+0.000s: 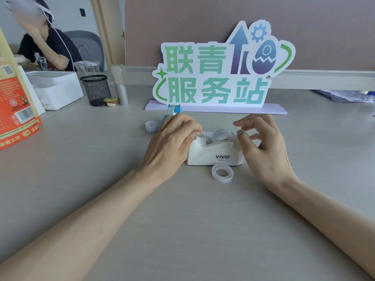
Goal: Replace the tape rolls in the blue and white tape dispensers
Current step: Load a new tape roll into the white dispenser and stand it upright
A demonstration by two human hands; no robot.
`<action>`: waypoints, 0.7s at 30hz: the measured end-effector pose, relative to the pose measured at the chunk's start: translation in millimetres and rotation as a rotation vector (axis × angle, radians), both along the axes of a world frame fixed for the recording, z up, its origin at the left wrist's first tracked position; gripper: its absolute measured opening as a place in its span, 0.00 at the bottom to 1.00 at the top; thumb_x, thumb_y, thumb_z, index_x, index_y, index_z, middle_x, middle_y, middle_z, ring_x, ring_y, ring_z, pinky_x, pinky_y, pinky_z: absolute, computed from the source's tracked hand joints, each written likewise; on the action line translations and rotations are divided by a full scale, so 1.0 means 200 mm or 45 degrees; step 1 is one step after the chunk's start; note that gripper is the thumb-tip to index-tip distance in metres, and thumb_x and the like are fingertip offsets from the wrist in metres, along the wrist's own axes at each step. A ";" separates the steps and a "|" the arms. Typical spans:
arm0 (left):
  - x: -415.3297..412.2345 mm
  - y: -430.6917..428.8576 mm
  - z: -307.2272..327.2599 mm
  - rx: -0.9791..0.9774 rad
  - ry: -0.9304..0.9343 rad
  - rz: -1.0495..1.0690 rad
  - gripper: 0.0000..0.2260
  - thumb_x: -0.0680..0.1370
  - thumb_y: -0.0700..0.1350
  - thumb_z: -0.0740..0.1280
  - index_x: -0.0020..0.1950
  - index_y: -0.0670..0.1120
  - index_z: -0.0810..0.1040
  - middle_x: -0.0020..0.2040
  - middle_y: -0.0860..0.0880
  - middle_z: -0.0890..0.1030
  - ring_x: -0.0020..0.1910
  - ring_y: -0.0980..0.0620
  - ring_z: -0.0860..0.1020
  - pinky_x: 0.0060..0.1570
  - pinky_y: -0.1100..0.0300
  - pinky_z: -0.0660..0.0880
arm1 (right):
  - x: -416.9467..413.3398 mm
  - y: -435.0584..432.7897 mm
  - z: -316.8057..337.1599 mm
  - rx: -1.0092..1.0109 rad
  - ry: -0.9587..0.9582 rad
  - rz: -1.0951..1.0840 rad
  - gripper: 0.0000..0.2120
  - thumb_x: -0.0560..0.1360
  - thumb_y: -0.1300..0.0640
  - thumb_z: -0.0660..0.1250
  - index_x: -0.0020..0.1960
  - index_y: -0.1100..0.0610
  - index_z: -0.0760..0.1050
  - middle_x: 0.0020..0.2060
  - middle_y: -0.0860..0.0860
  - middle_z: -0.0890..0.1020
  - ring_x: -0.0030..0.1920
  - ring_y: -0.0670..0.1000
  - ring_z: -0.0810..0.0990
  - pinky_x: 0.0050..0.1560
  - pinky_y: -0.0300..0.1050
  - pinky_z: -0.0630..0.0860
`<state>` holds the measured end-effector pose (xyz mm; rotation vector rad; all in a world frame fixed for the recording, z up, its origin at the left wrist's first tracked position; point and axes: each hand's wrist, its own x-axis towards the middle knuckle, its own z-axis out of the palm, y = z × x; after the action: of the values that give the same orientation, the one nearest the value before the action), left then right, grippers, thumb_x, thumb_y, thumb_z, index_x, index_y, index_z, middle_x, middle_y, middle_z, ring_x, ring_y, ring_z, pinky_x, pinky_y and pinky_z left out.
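The white tape dispenser point(215, 153), marked VIVID, stands mid-table with a clear tape roll point(222, 134) seated in its slot. My left hand point(172, 138) rests on the dispenser's left end, fingertips pinching the tape strip at the cutter. My right hand point(261, 142) hovers just right of the dispenser, fingers spread and holding nothing. A loose tape roll point(222, 173) lies flat in front of the dispenser. The blue tape dispenser point(172, 111) is behind my left hand, mostly hidden. A small white core ring point(151, 125) sits left of it.
A standing sign with green characters point(219, 78) is at the back. A black mesh pen cup point(96, 90), a white box point(56, 88) and an orange carton point(16, 102) stand at the left. Another person sits far left behind the desk.
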<state>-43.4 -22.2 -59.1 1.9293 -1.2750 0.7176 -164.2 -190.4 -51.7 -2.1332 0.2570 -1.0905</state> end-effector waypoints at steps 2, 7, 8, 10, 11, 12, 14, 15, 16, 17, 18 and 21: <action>0.05 0.04 0.01 0.023 -0.086 0.055 0.07 0.80 0.41 0.61 0.49 0.44 0.78 0.49 0.49 0.79 0.50 0.46 0.74 0.45 0.50 0.72 | 0.00 -0.01 0.00 0.023 0.018 -0.002 0.08 0.75 0.63 0.63 0.49 0.54 0.79 0.53 0.46 0.76 0.52 0.39 0.76 0.46 0.26 0.69; 0.16 0.16 0.01 0.067 -0.143 0.122 0.06 0.80 0.40 0.61 0.49 0.44 0.78 0.50 0.49 0.80 0.50 0.47 0.74 0.47 0.52 0.73 | 0.01 -0.01 -0.01 0.024 0.020 0.018 0.08 0.75 0.63 0.63 0.50 0.55 0.78 0.52 0.45 0.76 0.52 0.39 0.76 0.46 0.26 0.69; 0.17 0.17 0.01 0.080 -0.153 0.125 0.06 0.80 0.40 0.61 0.49 0.44 0.78 0.50 0.50 0.80 0.50 0.47 0.74 0.46 0.52 0.73 | 0.01 -0.01 -0.01 0.028 0.016 0.018 0.08 0.75 0.63 0.63 0.50 0.55 0.78 0.53 0.45 0.76 0.52 0.40 0.77 0.46 0.26 0.69; 0.18 0.19 0.01 0.109 -0.209 0.131 0.06 0.80 0.39 0.61 0.48 0.44 0.77 0.51 0.51 0.80 0.49 0.47 0.74 0.45 0.53 0.73 | 0.01 -0.01 -0.01 0.042 0.012 0.022 0.08 0.75 0.64 0.63 0.50 0.54 0.77 0.53 0.45 0.77 0.52 0.40 0.77 0.46 0.27 0.69; 0.18 0.20 0.01 0.127 -0.249 0.133 0.05 0.79 0.38 0.62 0.48 0.44 0.77 0.51 0.51 0.80 0.49 0.47 0.74 0.43 0.53 0.73 | 0.01 -0.01 -0.01 0.049 0.012 0.026 0.08 0.75 0.64 0.63 0.50 0.54 0.77 0.53 0.45 0.77 0.52 0.40 0.77 0.47 0.28 0.70; 0.18 0.21 0.02 0.147 -0.288 0.134 0.05 0.79 0.37 0.62 0.48 0.44 0.77 0.51 0.51 0.80 0.47 0.46 0.74 0.42 0.53 0.73 | 0.01 0.00 -0.01 0.054 0.011 0.028 0.08 0.75 0.63 0.63 0.50 0.53 0.77 0.53 0.45 0.77 0.52 0.39 0.77 0.47 0.29 0.70; 0.19 0.21 0.02 0.175 -0.331 0.132 0.06 0.78 0.35 0.63 0.48 0.44 0.77 0.51 0.51 0.80 0.45 0.45 0.74 0.40 0.52 0.73 | 0.01 0.00 -0.01 0.055 0.002 0.023 0.09 0.75 0.63 0.63 0.51 0.52 0.76 0.53 0.46 0.78 0.52 0.39 0.77 0.48 0.32 0.70; 0.19 0.21 0.02 0.183 -0.338 0.132 0.06 0.77 0.35 0.63 0.48 0.45 0.76 0.51 0.51 0.81 0.44 0.45 0.74 0.39 0.51 0.74 | 0.01 0.00 -0.01 0.056 0.001 0.021 0.09 0.75 0.64 0.63 0.51 0.52 0.76 0.53 0.46 0.78 0.53 0.39 0.77 0.48 0.32 0.70; 0.19 0.22 0.02 0.190 -0.350 0.130 0.07 0.76 0.33 0.64 0.48 0.45 0.76 0.50 0.51 0.81 0.44 0.44 0.75 0.38 0.51 0.74 | 0.01 0.00 -0.01 0.056 0.003 0.022 0.09 0.75 0.64 0.63 0.51 0.52 0.76 0.52 0.46 0.78 0.53 0.40 0.77 0.49 0.32 0.70; 0.19 0.22 0.02 0.206 -0.380 0.127 0.09 0.74 0.32 0.64 0.48 0.45 0.76 0.50 0.50 0.81 0.44 0.44 0.75 0.38 0.51 0.74 | 0.01 0.00 -0.01 0.055 0.004 0.023 0.09 0.75 0.64 0.63 0.51 0.52 0.76 0.52 0.46 0.78 0.53 0.40 0.77 0.49 0.32 0.70; 0.19 0.22 0.02 0.239 -0.432 0.123 0.11 0.72 0.30 0.64 0.48 0.45 0.77 0.50 0.50 0.81 0.44 0.43 0.76 0.38 0.51 0.75 | 0.01 0.00 -0.01 0.053 0.005 0.023 0.09 0.75 0.64 0.63 0.50 0.52 0.76 0.52 0.46 0.78 0.53 0.39 0.77 0.49 0.33 0.70; 0.19 0.22 0.02 0.418 -0.610 0.090 0.16 0.67 0.29 0.59 0.47 0.45 0.79 0.48 0.49 0.82 0.43 0.43 0.77 0.40 0.52 0.74 | 0.01 -0.01 -0.01 0.043 0.003 0.020 0.09 0.75 0.64 0.63 0.50 0.52 0.76 0.53 0.45 0.78 0.54 0.39 0.75 0.51 0.35 0.71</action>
<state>-5.4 21.8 -54.7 2.1479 -1.7058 1.1128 -161.7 -191.6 -53.9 -2.1032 0.2581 -1.0675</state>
